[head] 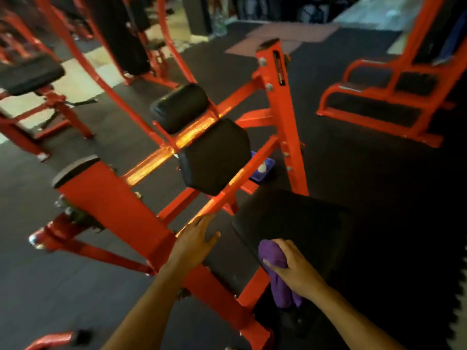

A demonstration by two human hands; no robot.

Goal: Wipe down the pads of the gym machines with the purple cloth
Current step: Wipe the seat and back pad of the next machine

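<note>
While the view is motion-blurred, the main relations read clearly enough:

right hand: right hand (293, 267) has its fingers curled round the bunched purple cloth (276, 269), pressing it onto the near left corner of the seat pad (293, 223). A bunched grip likely puts more pressure on a small patch.

cloth position: upper part lies on the pad edge, the rest hangs down below the hand over the pad's side.

left hand: left hand (195, 239) is released, fingers straight and spread, resting on the red frame (121, 198) just beside the seat pad. Looks like a brace so the body can lean in over the machine.

other pads, same machine: hexagonal pad (214, 155) and roller pad (180, 107) sit further up the frame, well apart from the cloth. Can't tell whether they're wiped.

floor: purple tray (262, 166) with something white in it, partly hidden behind the frame; contents unclear.

nearby: another black bench pad (27, 74) far left, second red machine (379, 102) far right.

step (judgement): wiping the seat pad, starting from its near corner; most of the pad surface remains ahead of the cloth.

risk: dangling cloth tail could drag on the frame.
</note>
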